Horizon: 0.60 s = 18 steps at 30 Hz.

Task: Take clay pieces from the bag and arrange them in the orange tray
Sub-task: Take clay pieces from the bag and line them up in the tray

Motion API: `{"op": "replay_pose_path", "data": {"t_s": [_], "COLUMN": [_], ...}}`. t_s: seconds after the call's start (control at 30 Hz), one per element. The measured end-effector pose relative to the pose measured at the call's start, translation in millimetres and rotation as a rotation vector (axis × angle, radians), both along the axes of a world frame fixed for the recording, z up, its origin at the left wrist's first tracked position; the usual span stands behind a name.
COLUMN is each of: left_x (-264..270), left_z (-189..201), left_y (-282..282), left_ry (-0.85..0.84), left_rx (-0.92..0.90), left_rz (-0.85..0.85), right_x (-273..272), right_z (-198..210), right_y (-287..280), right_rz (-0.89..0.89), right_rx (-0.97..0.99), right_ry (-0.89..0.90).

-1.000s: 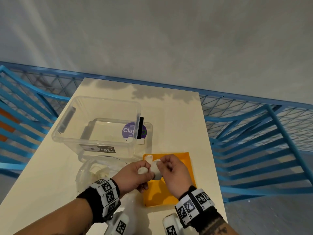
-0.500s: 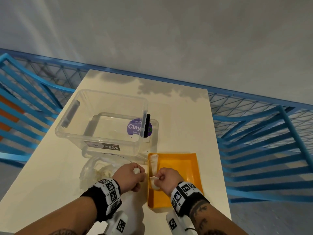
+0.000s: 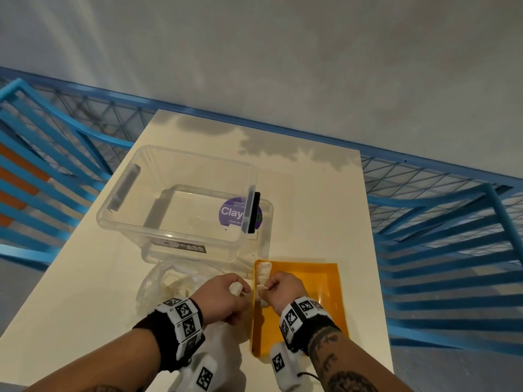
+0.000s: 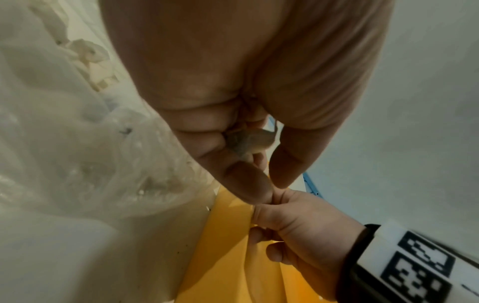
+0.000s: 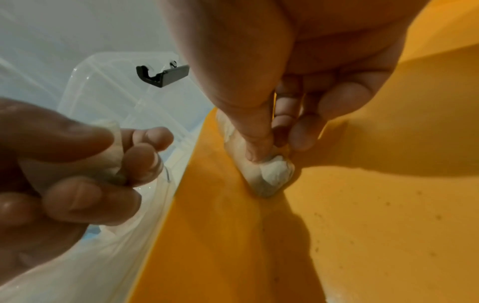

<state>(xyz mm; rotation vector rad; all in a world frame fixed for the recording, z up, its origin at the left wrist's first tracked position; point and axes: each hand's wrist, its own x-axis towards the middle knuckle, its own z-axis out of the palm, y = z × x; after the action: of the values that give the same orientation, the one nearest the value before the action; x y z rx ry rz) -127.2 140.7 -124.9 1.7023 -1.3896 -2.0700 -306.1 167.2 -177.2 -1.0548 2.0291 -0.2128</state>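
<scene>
The orange tray (image 3: pixel 325 287) lies on the table at the right, in front of me. A white clay piece (image 3: pixel 263 270) lies along its left wall at the far corner. My right hand (image 3: pixel 278 290) pinches another white clay piece (image 5: pixel 272 176) and holds it low against the tray's left wall, just behind the first one. My left hand (image 3: pixel 226 292) hovers beside the tray's left edge with its fingers curled round a small white clay lump (image 3: pixel 235 287). The clear plastic bag (image 3: pixel 167 284) with more clay lies crumpled left of my left hand.
An open clear storage box (image 3: pixel 181 199) with a black clip (image 3: pixel 254 212) and a purple "Clay" label stands behind the bag and tray. Blue metal railings (image 3: pixel 441 222) run past both sides of the cream table (image 3: pixel 311 193). The tray's right part is bare.
My hands have separated: the right one carried its clay piece down into the tray's left side, and the left one stayed by the tray edge with a small lump.
</scene>
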Motion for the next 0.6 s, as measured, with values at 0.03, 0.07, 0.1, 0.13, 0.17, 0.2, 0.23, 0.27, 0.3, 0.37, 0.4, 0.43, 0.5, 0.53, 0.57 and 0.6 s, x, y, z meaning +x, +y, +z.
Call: {"op": "replay_pose_path", "data": {"t_s": [0.03,0.07,0.1,0.13,0.17,0.2,0.23,0.27,0.3,0.37,0.4,0.43,0.5,0.53,0.57,0.6], "left_x": [1,1,1,2,2,2,1,-1,-3,-8,-11,-13,-18,-19,-21,-21], "left_z": [0,1,2,3,5,6,9,11,14,20,23,26,31,32,34,34], "left_y": [-1,-2,-3,-3,-4,-5,-5,-5,-5,-4,-4,-4,-3,-3,-1,0], "left_ry": [0.008,0.019,0.034,0.050,0.067,0.085,0.102,0.116,0.122,0.121,0.116,0.107,0.092,0.089,0.092,0.097], "left_rx": [0.007,0.018,0.031,0.043,0.052,0.055,0.050,0.035,0.011,-0.045,-0.072,-0.098,-0.143,-0.162,-0.181,-0.205], "left_rz": [-0.012,-0.023,-0.033,-0.044,-0.056,-0.069,-0.082,-0.097,-0.113,-0.165,-0.204,-0.246,-0.306,-0.320,-0.326,-0.327], "right_x": [-1,-2,-3,-4,-5,-6,-7,-7,-7,-4,-2,0,0,-1,-2,-3], "right_z": [2,5,8,11,14,18,23,31,40,60,69,74,77,79,80,82], "right_y": [-1,-2,-2,-2,-3,-3,-1,0,2,9,13,17,21,23,25,27], "right_rz": [-0.007,-0.018,-0.030,-0.033,-0.027,-0.014,0.000,0.019,0.043,0.078,0.089,0.106,0.161,0.177,0.171,0.137], "right_rx": [0.001,0.002,0.002,-0.003,-0.020,-0.056,-0.107,-0.167,-0.233,-0.315,-0.323,-0.330,-0.345,-0.365,-0.390,-0.409], "right_ry": [0.000,-0.001,-0.006,-0.010,-0.012,-0.020,-0.042,-0.077,-0.134,-0.315,-0.413,-0.462,-0.392,-0.363,-0.357,-0.358]}}
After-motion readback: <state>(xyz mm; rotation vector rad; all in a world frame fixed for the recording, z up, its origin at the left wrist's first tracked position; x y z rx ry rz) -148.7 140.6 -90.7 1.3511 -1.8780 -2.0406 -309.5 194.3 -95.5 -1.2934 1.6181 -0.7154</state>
